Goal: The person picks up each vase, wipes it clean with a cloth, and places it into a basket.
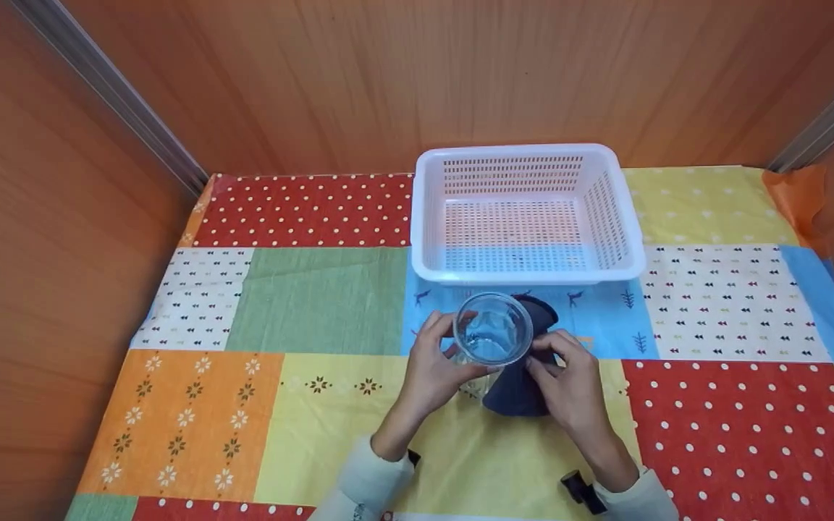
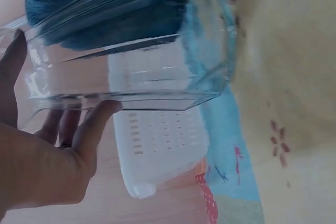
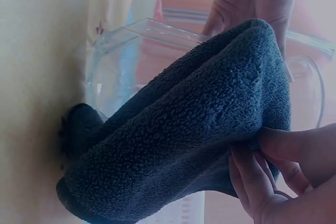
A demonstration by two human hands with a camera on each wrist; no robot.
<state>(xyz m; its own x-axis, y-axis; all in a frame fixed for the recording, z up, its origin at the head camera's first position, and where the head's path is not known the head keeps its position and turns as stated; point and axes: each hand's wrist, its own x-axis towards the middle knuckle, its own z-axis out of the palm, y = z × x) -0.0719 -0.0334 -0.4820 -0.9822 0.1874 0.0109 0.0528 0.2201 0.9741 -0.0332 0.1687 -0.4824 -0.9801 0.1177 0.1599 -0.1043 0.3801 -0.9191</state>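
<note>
Glass jar, mouth up over the patchwork tablecloth and on the near side of the white basket, has the dark towel at its right side; I cannot tell whether they touch. I judge the wiping in hand and unfinished, with setting the jar down left too, though which glass is already dry I cannot tell. Fingers of my left hand grasp the jar, those of my right hand pinch the towel.

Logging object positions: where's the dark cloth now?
In the head view, the dark cloth is in the right hand, just right of the clear jar in the left hand, on the near side of the white basket.
</note>
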